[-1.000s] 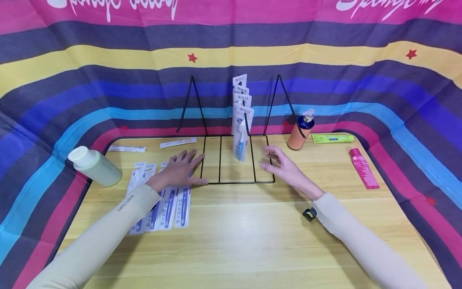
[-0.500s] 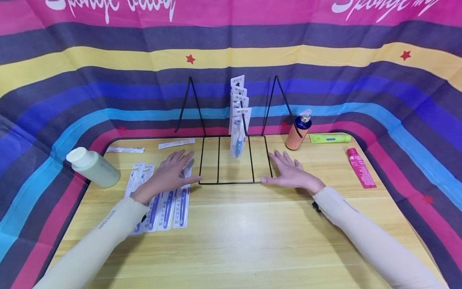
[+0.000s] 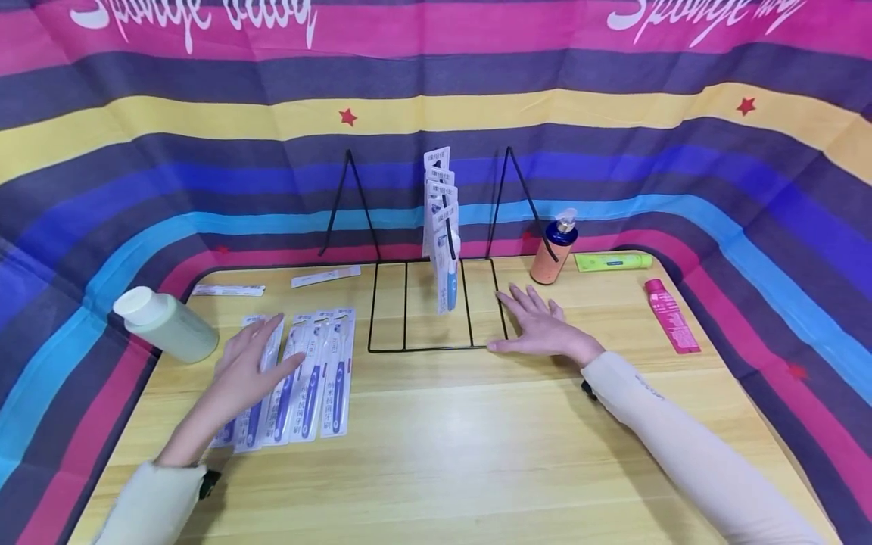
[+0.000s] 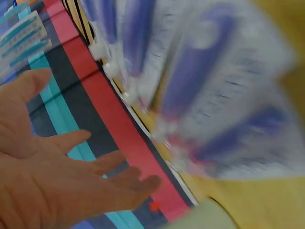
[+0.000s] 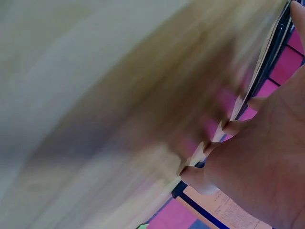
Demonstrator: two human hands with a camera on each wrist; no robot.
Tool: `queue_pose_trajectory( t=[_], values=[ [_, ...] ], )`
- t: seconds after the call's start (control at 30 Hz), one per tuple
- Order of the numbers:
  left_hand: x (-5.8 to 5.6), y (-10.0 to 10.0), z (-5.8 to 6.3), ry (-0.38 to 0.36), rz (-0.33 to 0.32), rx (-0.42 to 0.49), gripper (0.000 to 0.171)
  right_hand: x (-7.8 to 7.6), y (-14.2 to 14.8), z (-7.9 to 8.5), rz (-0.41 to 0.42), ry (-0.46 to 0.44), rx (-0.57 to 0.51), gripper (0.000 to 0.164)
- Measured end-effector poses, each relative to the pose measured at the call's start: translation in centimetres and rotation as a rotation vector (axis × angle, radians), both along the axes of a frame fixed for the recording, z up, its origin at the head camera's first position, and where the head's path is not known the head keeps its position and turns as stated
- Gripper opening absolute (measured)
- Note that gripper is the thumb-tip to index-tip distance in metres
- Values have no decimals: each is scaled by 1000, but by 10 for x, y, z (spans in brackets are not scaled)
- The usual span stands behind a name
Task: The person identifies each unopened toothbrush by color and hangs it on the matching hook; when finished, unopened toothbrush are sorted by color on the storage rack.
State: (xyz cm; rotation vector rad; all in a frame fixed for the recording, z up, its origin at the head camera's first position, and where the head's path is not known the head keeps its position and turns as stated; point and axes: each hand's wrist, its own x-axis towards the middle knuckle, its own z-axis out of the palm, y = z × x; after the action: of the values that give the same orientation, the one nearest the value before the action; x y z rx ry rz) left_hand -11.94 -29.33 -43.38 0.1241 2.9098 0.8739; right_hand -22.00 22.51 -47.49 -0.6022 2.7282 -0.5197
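My left hand (image 3: 245, 367) is over the left end of a row of purple toothbrushes in blister packs (image 3: 309, 386), fingers extended and thumb apart. The left wrist view shows those packs blurred beside the hand, and nothing is in its grasp. A black wire display rack (image 3: 405, 306) stands at the back middle of the table. Several blue-handled toothbrush packs (image 3: 444, 276) hang one behind another from its middle hook. My right hand (image 3: 541, 329) lies by the rack's right side with fingers spread. Its fingertips are at the base wire; whether they press on it, I cannot tell.
A pale green bottle with a white cap (image 3: 166, 324) leans at left. Two slim white packets (image 3: 325, 276) lie at the back. An orange pump bottle (image 3: 553, 253), a green tube (image 3: 613, 262) and a pink tube (image 3: 671, 316) are at right. A striped cloth encloses the table.
My left hand has left the rack's left side and moved left and nearer over the packs. The right hand reached the rack's right side and stays there. The front hanging pack has swung.
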Motion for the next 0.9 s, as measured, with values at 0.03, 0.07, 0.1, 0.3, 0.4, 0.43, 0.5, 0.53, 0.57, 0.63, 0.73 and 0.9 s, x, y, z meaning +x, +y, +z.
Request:
queue_pose_trajectory(
  t=[0.03,0.07,0.1,0.3,0.4,0.43,0.5,0.53,0.57,0.63,0.73,0.9],
  values=[
    [5,-6,-2,-14,17,1,90,0,0,0,0,3,1,117],
    [10,-13,-5,-23,35,0,88,0,-1,0,0,4,3,117],
    [15,-19,-8,-36,53,-1,86,0,-1,0,0,7,6,117],
    [30,-46,-23,-74,120,-25,78,-1,1,-2,1,18,16,116],
    [30,-53,-28,-75,117,-11,75,-2,1,-3,0,16,10,116],
    [30,-55,-29,-73,114,-1,75,-2,1,-3,0,15,7,115],
    [28,-58,-29,-66,107,26,76,-2,1,-4,2,17,9,115],
    [26,-60,-29,-67,107,38,77,-2,1,-5,4,18,6,115],
    [25,-62,-29,-74,113,55,78,-2,1,-5,6,19,5,115],
    [24,-64,-29,-96,127,90,78,-1,1,-5,6,19,5,115],
    [23,-66,-29,-116,160,143,73,-1,1,-5,5,18,1,115],
    [27,-65,-31,-25,233,178,55,-1,1,-7,7,19,4,115]
  ],
)
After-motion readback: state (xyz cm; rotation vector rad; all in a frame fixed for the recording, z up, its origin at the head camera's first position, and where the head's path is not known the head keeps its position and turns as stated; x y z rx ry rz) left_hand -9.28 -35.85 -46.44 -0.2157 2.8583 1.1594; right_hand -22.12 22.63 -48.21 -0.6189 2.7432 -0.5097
